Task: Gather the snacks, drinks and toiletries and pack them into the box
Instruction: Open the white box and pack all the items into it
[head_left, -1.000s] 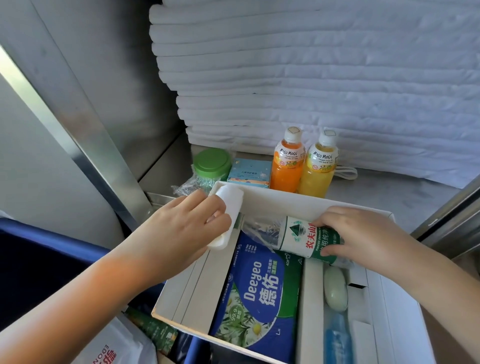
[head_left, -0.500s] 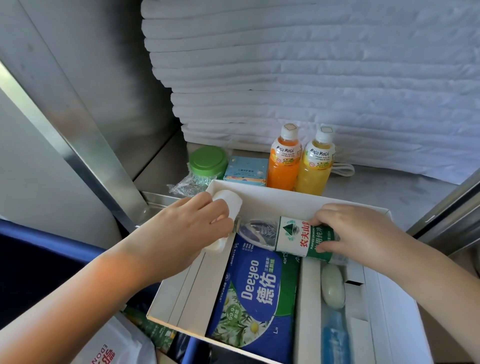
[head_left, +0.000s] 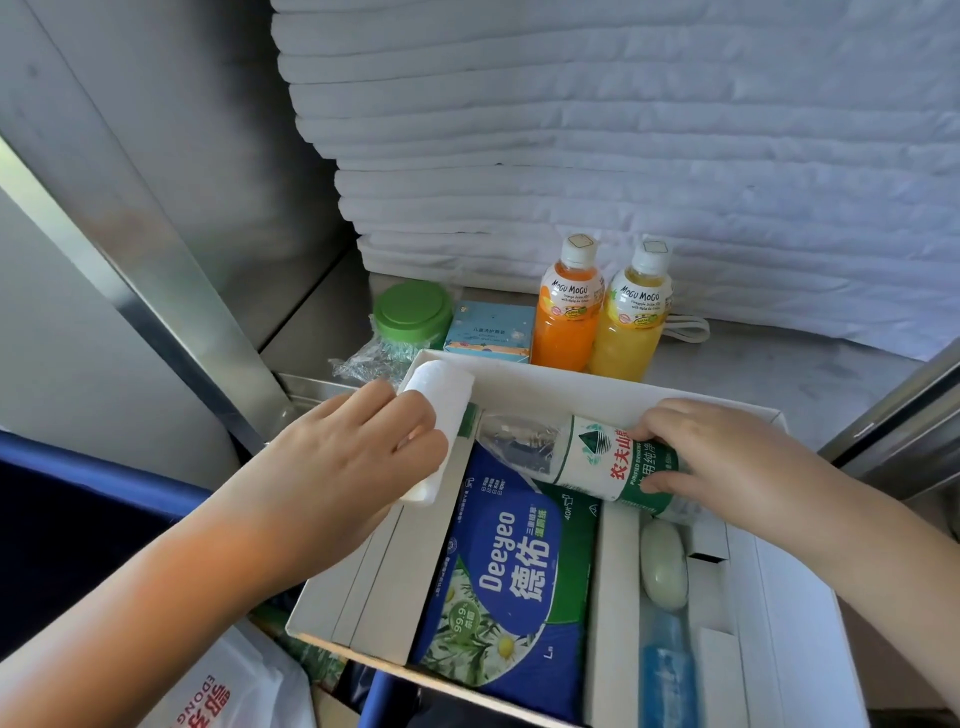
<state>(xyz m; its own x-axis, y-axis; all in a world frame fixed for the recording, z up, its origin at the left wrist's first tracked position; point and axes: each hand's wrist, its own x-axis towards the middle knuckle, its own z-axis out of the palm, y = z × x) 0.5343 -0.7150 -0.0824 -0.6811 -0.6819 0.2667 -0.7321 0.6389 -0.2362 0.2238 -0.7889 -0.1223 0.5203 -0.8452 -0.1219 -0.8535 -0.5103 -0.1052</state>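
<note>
While the box (head_left: 571, 382) is being filled on the counter (head_left: 779, 379), two things are being put in at once, so it looks like mid-packing.

A water bottle (head_left: 597, 457) is being held on its side across the far end of the box, over the top edge of the wipes pack (head_left: 509, 571) and the card divider. It's being gripped round the labelled middle by the right hand (head_left: 696, 457), grip clamped on it. A white roll (head_left: 441, 400) is being held at the far-left corner by the left hand (head_left: 353, 457), grip curled over it too. Towel or something wrapped? Can't be told.

Next, probably: the bottle is going to need laying flat and wedging before it's let go, since a round, slick thing like that is likely to roll. The juice bottles (head_left: 569, 322), green-lidded jar (head_left: 413, 314) and small blue carton (head_left: 491, 330) are waiting just behind the box, not yet packed.

Materials: the bottle is being read as thin, clear, crinkly plastic with a glossy label. The wipes pack is flat, soft, shiny film. The box is stiff white card with folded ledges. A smooth pale oval (head_left: 664, 564), soap-like, and a blue bottle (head_left: 667, 670) are being kept in the right compartment. The jar is wrapped in crinkly clear film.
</note>
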